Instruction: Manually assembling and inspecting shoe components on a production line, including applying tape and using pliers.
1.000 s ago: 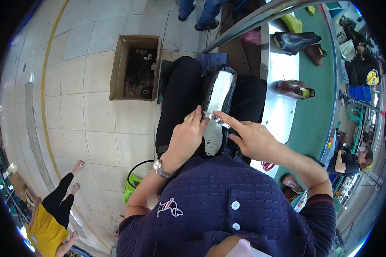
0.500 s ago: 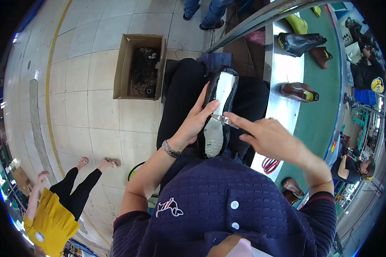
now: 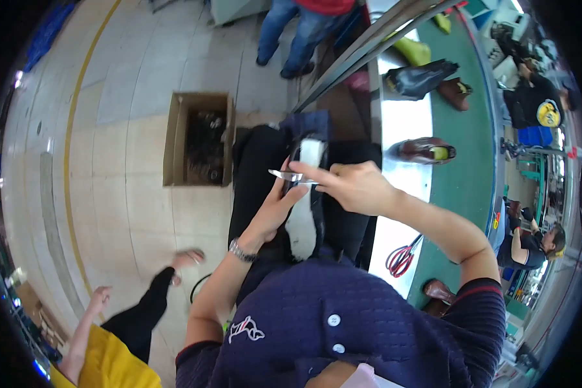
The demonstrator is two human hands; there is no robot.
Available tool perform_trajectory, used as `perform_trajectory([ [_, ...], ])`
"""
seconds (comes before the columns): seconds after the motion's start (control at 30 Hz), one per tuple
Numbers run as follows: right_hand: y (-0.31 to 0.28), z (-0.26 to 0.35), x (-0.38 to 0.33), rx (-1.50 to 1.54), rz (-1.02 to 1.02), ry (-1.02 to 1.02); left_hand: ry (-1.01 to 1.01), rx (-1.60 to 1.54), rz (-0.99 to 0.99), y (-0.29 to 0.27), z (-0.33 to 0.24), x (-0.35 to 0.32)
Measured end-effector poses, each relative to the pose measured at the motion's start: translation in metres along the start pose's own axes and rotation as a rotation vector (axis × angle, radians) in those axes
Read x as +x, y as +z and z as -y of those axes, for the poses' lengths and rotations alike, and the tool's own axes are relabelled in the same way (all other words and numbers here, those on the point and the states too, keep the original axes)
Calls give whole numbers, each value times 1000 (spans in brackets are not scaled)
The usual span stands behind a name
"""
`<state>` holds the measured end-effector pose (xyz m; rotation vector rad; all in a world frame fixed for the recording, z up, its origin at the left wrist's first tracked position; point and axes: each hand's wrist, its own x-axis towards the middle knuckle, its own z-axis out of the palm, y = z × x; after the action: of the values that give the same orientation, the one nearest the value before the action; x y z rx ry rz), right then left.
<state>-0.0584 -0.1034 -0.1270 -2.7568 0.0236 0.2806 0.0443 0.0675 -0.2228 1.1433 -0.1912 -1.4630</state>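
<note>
A black-and-white shoe (image 3: 302, 223) was steadied by the left hand (image 3: 279, 208), while the right hand's (image 3: 354, 187) grip was pinched on metal tweezers (image 3: 290, 176).

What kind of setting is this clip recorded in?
Most likely a shoe factory line. Brown shoes sit on a green conveyor belt, other workers sit beyond it, and the left hand holds a black shoe on the lap while the right hand works it with a thin metal tool.
</note>
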Motion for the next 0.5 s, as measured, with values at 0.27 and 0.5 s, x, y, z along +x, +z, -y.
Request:
perform_trajectory([
  [0.27,-4,21,-10,79,17,36,-24,-56,67,-3,-4,-10],
  [0.5,-14,26,-10,99,-13,-20,-153,-237,68,-14,21,-22],
])
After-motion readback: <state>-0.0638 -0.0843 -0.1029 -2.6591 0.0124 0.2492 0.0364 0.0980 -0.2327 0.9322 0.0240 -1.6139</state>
